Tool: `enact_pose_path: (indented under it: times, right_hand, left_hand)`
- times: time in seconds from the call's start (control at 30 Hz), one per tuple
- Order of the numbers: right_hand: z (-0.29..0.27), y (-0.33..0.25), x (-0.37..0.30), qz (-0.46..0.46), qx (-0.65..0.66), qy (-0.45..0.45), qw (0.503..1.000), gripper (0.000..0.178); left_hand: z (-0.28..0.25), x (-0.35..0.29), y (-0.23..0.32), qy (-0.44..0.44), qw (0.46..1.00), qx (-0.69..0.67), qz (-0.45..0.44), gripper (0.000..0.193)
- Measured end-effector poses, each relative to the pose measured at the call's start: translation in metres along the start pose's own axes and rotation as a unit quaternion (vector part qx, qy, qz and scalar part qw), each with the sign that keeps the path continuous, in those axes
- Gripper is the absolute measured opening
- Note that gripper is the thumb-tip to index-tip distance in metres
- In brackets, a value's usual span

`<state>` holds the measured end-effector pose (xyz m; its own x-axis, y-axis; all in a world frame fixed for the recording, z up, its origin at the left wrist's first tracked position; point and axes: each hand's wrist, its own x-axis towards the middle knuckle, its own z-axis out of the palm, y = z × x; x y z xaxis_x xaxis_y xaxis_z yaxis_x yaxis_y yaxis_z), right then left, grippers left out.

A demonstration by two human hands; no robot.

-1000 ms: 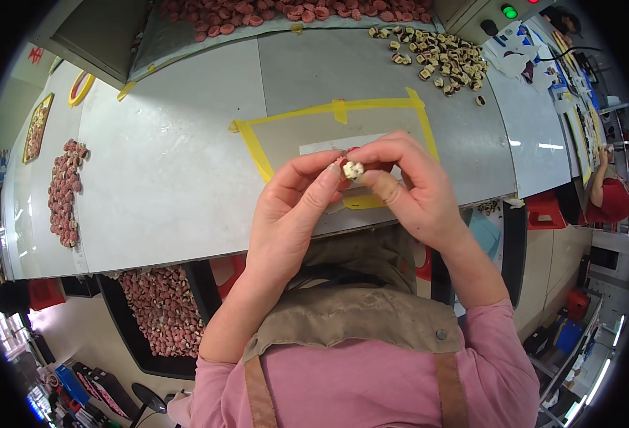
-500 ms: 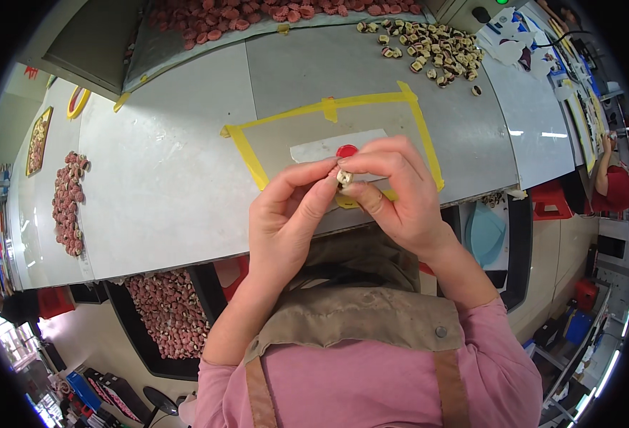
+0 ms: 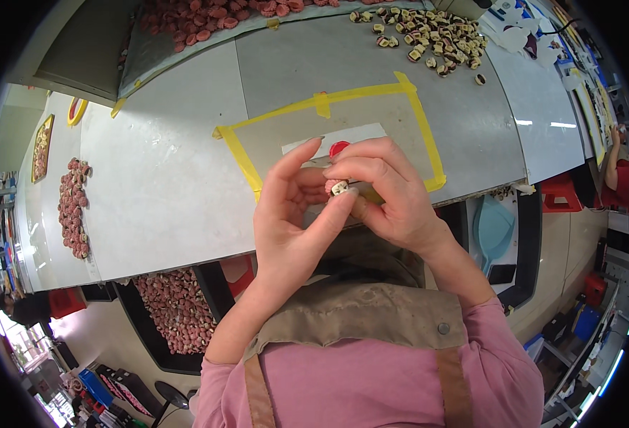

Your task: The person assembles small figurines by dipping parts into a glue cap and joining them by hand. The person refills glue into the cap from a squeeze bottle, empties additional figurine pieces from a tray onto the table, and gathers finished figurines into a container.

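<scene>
Between my hands is a small figurine head (image 3: 338, 187) with a ridged pink cap and a cream face with dark marks. My right hand (image 3: 394, 191) pinches it, forefinger on the cap and thumb at its lower right side. The thumb of my left hand (image 3: 293, 207) presses on it from below; the left forefinger is lifted away, and the other fingers curl behind, partly hidden. A round red piece (image 3: 339, 148) lies just beyond my fingers, on a white strip (image 3: 368, 133) inside a yellow tape outline (image 3: 418, 118).
Loose cream-and-dark heads (image 3: 439, 39) lie at the far right, pink caps (image 3: 207, 18) at the far edge. Capped heads (image 3: 73, 207) form a patch on the left of the table (image 3: 165, 185). Below the table edge stand a black tub of heads (image 3: 175, 310) and a blue dustpan (image 3: 494, 228).
The head has turned, so its pink cap and face now show. My left forefinger has lifted off it, and the left thumb has slid across underneath to the right.
</scene>
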<state>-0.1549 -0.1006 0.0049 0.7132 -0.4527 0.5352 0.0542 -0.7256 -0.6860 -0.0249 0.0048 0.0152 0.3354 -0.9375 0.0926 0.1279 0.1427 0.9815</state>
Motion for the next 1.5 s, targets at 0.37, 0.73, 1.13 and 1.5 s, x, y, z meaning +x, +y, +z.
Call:
enact_pose_path:
  times: [0.37,0.73,1.13,1.5]
  right_hand:
    - [-0.003,-0.008,-0.003,0.042,0.027,0.057,0.997,0.033]
    - [-0.008,-0.011,-0.001,0.042,0.019,0.074,0.996,0.020]
    - [-0.149,0.033,-0.022,0.191,-0.232,0.271,0.915,0.012]
    - [-0.234,0.171,0.036,0.154,-0.448,0.132,0.871,0.027]
  left_hand:
    - [-0.034,0.000,-0.007,0.077,0.900,-0.404,-0.143,0.042]
    - [-0.028,0.005,-0.001,0.088,0.902,-0.391,-0.161,0.043]
    - [0.018,0.003,0.002,-0.003,0.991,-0.089,-0.095,0.024]
    - [0.018,0.007,0.005,0.017,0.995,-0.054,-0.086,0.025]
